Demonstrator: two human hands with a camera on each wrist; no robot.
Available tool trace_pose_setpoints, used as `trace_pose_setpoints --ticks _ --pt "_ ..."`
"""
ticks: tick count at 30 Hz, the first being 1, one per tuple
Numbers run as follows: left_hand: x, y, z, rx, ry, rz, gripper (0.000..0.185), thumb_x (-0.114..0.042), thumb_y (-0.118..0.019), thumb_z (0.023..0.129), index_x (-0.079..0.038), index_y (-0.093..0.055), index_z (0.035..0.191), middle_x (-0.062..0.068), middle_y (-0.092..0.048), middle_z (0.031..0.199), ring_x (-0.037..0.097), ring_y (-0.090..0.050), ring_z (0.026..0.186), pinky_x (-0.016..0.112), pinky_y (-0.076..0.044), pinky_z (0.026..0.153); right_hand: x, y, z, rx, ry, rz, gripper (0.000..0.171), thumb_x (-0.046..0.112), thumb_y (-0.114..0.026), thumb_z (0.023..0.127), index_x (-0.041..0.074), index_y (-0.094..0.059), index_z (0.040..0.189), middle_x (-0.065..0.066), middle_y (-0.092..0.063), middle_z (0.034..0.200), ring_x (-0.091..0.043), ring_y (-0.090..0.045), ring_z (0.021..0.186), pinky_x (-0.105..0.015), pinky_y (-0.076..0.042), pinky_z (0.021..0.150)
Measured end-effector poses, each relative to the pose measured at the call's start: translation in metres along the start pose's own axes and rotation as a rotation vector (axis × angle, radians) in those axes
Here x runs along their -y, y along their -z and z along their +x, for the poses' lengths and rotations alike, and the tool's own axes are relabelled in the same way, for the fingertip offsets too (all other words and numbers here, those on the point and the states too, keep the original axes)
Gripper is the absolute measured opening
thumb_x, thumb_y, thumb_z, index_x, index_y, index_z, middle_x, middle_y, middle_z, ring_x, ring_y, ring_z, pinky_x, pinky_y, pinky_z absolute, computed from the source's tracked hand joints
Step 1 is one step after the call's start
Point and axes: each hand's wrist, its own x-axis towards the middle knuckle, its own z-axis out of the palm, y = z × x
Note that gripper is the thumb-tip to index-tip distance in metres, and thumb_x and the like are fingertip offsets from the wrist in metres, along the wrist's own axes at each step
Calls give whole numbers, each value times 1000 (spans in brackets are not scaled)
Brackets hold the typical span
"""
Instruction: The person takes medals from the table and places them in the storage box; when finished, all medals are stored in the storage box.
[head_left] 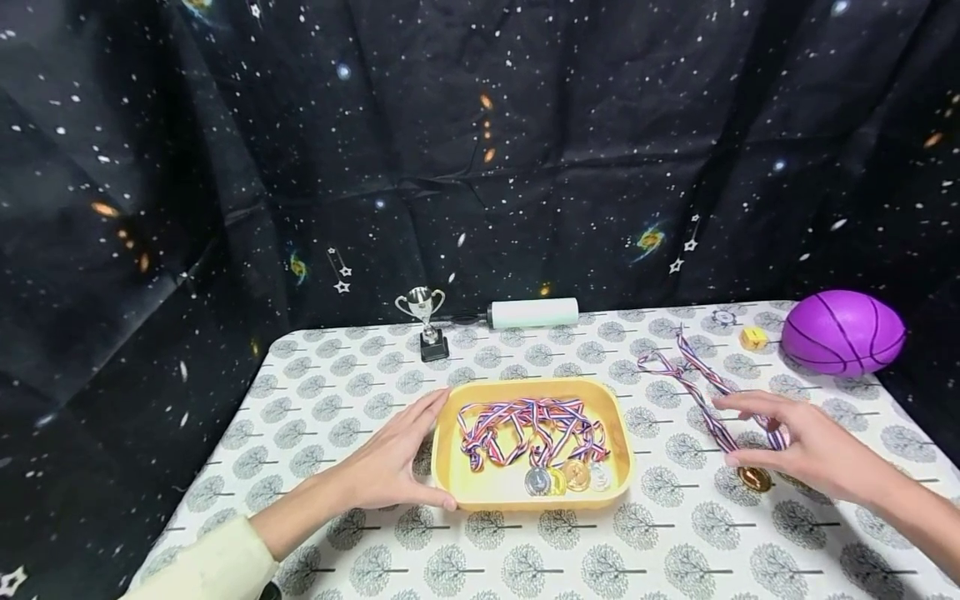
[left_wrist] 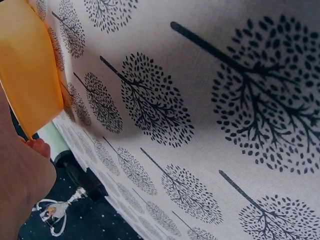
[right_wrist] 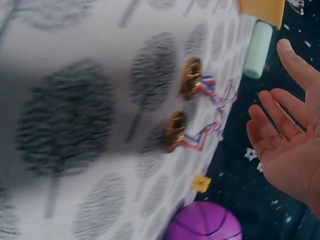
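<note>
My left hand (head_left: 390, 462) holds the left end of a yellow tray (head_left: 615, 492), thumb at the near corner and fingers at the far one. In the left wrist view, fingertips meet the edge of the tray (left_wrist: 35, 75). Several medals (head_left: 576, 476) in the tray lie along its near side, their striped ribbons (head_left: 517, 412) bunched behind. My right hand (head_left: 802, 437) hovers, fingers apart, over two gold medals, one of which (head_left: 754, 478) shows below the thumb. The right wrist view shows both, the upper gold medal (right_wrist: 191, 79) and the lower gold medal (right_wrist: 175, 131), apart from my hand (right_wrist: 292, 125).
A silver trophy cup (head_left: 423, 312) on a black base stands at the back left, beside a pale green cylinder (head_left: 534, 313). A small yellow cube (head_left: 753, 338) and a purple ball (head_left: 843, 333) sit at the back right. A dark starry cloth (head_left: 480, 167) hangs behind the table.
</note>
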Motion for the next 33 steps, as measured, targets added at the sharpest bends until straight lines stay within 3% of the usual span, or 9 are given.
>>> trace_pose_setpoints --ticks 6,11,14,19,21,23,26,28,33 --pt "-1 1 1 10 -3 10 144 -79 -84 70 -5 -12 170 12 -13 177 34 -22 160 61 -24 126 -16 -4 -25 -7 -82 32 61 23 -96 78 14 -73 133 3 -71 122 -6 -56 83 -25 -48 63" --pt "-2 2 0 17 4 15 144 -79 -83 70 -2 -14 170 12 -13 177 32 -22 160 59 -23 126 -24 -9 -41 3 -153 79 55 21 -94 80 12 -74 131 8 -69 109 -8 -50 76 -23 -41 58" --pt "-2 2 0 21 9 18 144 -80 -83 70 -2 -14 170 11 -13 177 32 -21 160 59 -23 126 -27 -13 -48 -2 -183 89 55 24 -94 81 16 -75 131 7 -69 113 4 -51 91 -14 -43 72" --pt "-2 2 1 25 10 23 144 -81 -82 70 -3 -13 170 10 -12 177 31 -21 161 58 -22 127 -35 -20 -55 -32 -159 79 53 22 -97 76 18 -78 125 -5 -70 123 18 -42 117 3 -23 97" --pt "-1 2 1 26 9 24 144 -81 -82 70 -4 -12 170 10 -12 177 30 -21 161 57 -22 127 -37 -23 -55 -41 -142 75 52 20 -98 74 19 -80 122 -6 -72 122 18 -42 120 2 -22 102" --pt "-1 2 2 26 9 25 145 -82 -81 70 -6 -11 171 9 -12 177 30 -21 161 58 -22 127 -39 -24 -55 -43 -117 67 50 19 -98 72 18 -81 119 -2 -72 118 14 -46 114 0 -29 98" --pt "0 2 2 30 11 28 145 -85 -79 69 -6 -10 171 9 -11 177 29 -20 161 58 -22 127 -40 -25 -54 -47 -68 64 50 15 -98 71 16 -81 118 8 -71 110 6 -51 97 -9 -41 80" --pt "0 2 2 33 15 29 146 -84 -80 69 -6 -11 171 8 -11 178 29 -20 161 58 -22 127 -40 -26 -55 -48 -40 49 50 14 -98 71 14 -82 117 12 -69 107 -1 -50 85 -13 -38 69" --pt "-1 2 0 34 19 26 144 -76 -86 69 -4 -12 170 8 -10 178 29 -20 161 59 -22 126 -40 -31 -56 -49 -45 8 48 17 -99 69 14 -83 114 12 -70 107 1 -51 88 -10 -41 73"
